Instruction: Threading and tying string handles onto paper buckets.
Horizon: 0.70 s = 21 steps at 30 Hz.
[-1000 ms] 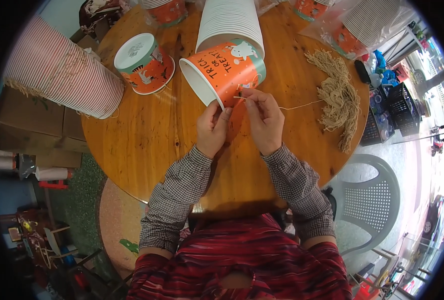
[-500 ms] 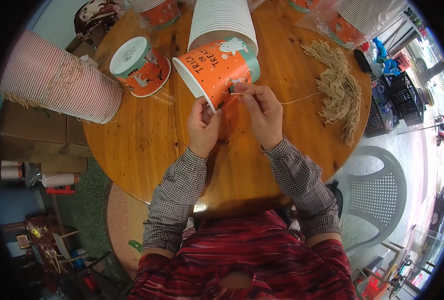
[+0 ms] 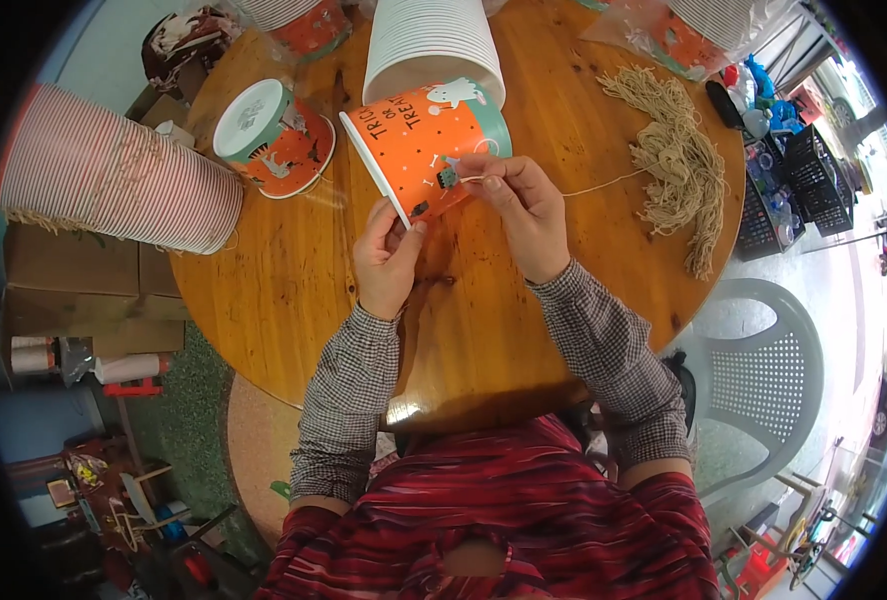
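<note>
Paper cup [image 3: 419, 150], orange with a teal band and white pictures, lies on its side near the middle of the round wooden worktop [image 3: 294, 300], with its open mouth turned toward 7 o'clock. It is the last cup of a long white stack [image 3: 432, 45] that runs away toward 12 o'clock.

The left hand [image 3: 389, 262] is at 6 o'clock from the cup; its fingers [image 3: 411, 222] are closed narrow on the rim of the cup at its lower edge. The right hand [image 3: 526, 215] is at 4 o'clock from the cup. Its thumb and first finger are pinched together on a thin string [image 3: 604, 184], right beside the side wall of the cup, where a small dark mark shows. If the string passes through the cup wall, I cannot tell. From the right hand the string runs toward 3 o'clock to a loose bundle of beige strings [image 3: 676, 165], which lies well apart from the cup near the worktop edge.

At 9 o'clock from the cup stands a second cup [image 3: 274, 135] of the same orange and teal kind, upside down, with its white bottom up. Farther toward 9 o'clock a long stack of red striped cups [image 3: 114, 180] lies on its side. At 1 o'clock there are more orange cups in a clear bag [image 3: 684, 35]. A white plastic chair [image 3: 764, 390] stands at 4 o'clock, beside the worktop.
</note>
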Available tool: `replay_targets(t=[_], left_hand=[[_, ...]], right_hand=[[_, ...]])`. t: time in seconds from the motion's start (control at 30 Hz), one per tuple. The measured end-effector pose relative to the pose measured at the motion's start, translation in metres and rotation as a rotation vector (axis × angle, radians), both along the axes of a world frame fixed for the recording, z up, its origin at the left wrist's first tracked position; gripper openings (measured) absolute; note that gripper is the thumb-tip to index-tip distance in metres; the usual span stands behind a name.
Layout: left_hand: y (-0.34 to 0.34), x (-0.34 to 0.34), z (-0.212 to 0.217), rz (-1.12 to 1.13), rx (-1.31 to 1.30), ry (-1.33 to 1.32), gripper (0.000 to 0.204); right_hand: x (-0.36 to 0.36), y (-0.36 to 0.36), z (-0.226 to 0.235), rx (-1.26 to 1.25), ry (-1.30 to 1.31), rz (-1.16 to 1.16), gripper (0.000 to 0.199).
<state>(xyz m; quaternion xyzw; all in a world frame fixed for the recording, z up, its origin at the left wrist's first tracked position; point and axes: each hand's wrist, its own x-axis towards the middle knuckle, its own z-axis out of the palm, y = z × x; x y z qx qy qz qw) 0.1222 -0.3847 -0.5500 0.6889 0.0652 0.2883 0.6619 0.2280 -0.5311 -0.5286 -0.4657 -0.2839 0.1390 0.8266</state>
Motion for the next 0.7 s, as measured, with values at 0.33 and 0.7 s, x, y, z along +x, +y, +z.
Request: replay_targets(t=[0.33, 0.7], left_hand=[[-0.002, -0.006, -0.001, -0.067, 0.547, 0.260, 0.042], [-0.003, -0.009, 0.019, -0.023, -0.071, 0.118, 0.034]], right_hand=[[-0.001, -0.004, 0.006, 0.027, -0.041, 0.035, 0.011], [-0.023, -0.003, 0.011, -0.355, -0.592, -0.324, 0.010]])
